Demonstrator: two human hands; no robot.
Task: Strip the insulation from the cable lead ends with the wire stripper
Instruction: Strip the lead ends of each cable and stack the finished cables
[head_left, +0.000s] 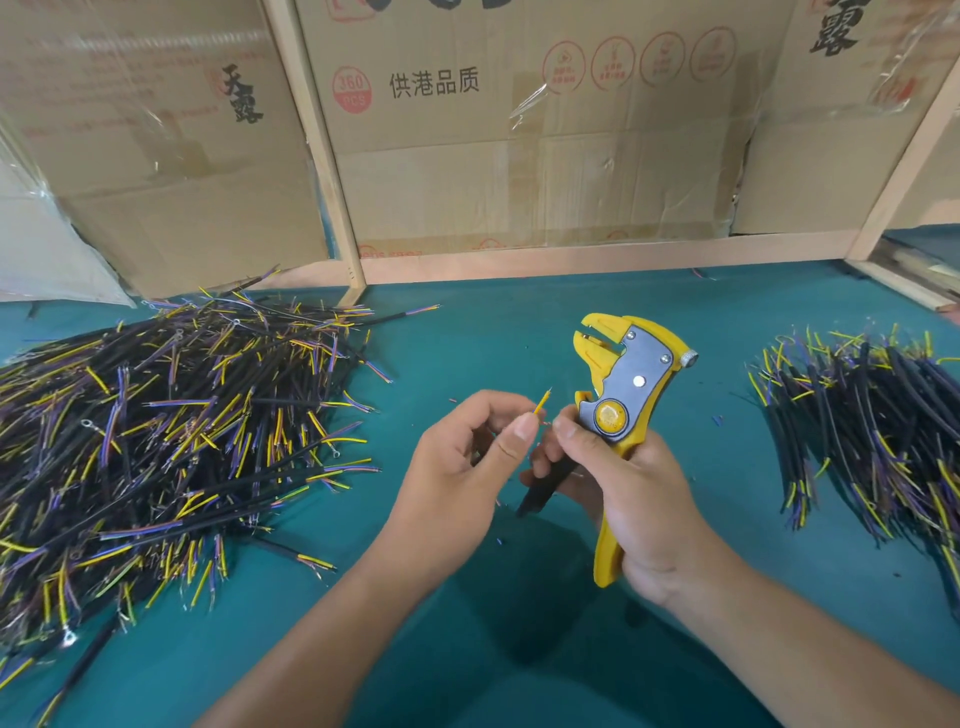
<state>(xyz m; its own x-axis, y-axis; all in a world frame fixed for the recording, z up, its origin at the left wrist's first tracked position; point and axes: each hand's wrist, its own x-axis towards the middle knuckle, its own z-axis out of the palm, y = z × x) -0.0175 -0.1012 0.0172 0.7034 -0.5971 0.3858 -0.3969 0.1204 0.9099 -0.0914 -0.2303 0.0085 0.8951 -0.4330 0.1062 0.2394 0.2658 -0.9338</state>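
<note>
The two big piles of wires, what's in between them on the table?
In the head view, between the left pile and right pile: both hands, left hand pinching a yellow wire, right hand gripping the wire stripper.

"供港品质", "360" on cardboard box (519, 171)

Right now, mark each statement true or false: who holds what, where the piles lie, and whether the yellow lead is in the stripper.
1. The right hand holds the stripper. True.
2. The yellow lead sits in the stripper's jaws. False: it is pinched in the left hand, clear of the jaws.
3. Cable piles lie on both sides: left pile, right pile. True.
4. The mat is red. False: teal.
</note>
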